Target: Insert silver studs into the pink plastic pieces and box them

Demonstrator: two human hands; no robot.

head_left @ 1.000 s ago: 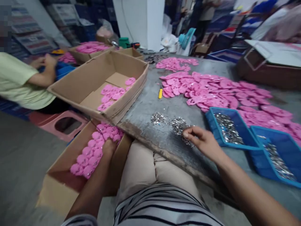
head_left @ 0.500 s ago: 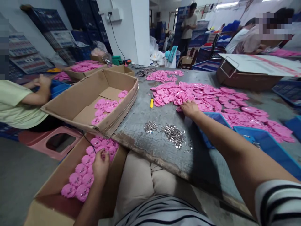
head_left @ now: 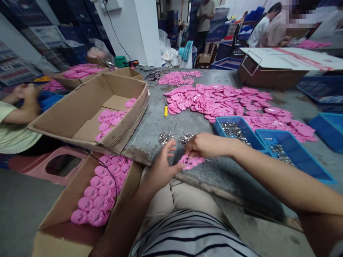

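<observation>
Pink piece (head_left: 190,162) pinched by right hand (head_left: 205,145), left hand (head_left: 163,167) just beside it

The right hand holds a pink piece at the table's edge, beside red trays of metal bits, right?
No: the head view shows the trays are blue, not red. The right hand does hold the pink piece at the edge of the table.

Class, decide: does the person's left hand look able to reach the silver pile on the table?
Probably yes: the left hand is open just short of the silver pile, nothing between; the right hand is off to the side.
</observation>
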